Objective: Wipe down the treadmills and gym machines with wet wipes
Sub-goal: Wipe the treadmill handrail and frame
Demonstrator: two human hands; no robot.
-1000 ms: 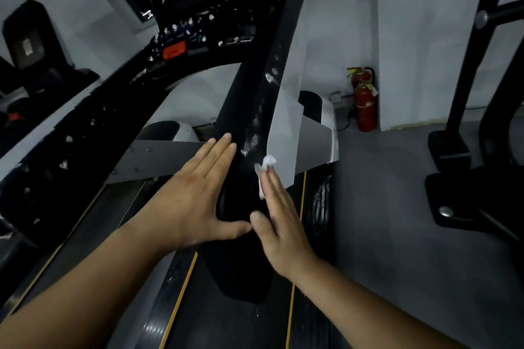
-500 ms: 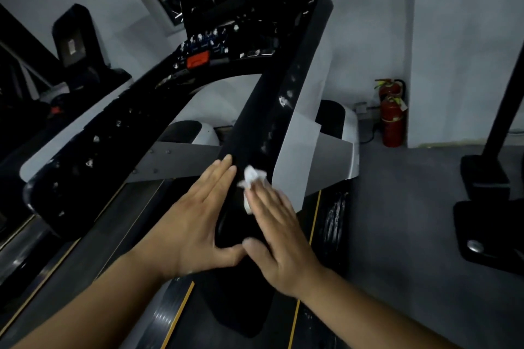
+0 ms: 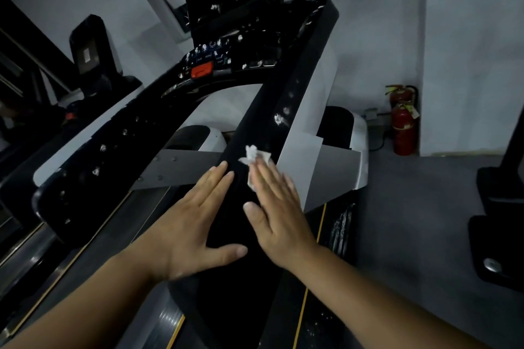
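Pressing left hand point(image 3: 195, 221) flat on black treadmill handrail point(image 3: 272, 110), fingers straight. Pinning crumpled white wet wipe point(image 3: 255, 156) to rail top under straight fingers of right hand point(image 3: 279, 215), wipe bunched past fingertips. Red fire extinguishers point(image 3: 402, 122) by far wall.

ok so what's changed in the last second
The right hand has slid the wipe from the outer edge of the rail onto its top and a little further up. The left hand stays flat on the rail, and nothing was picked up or let go.
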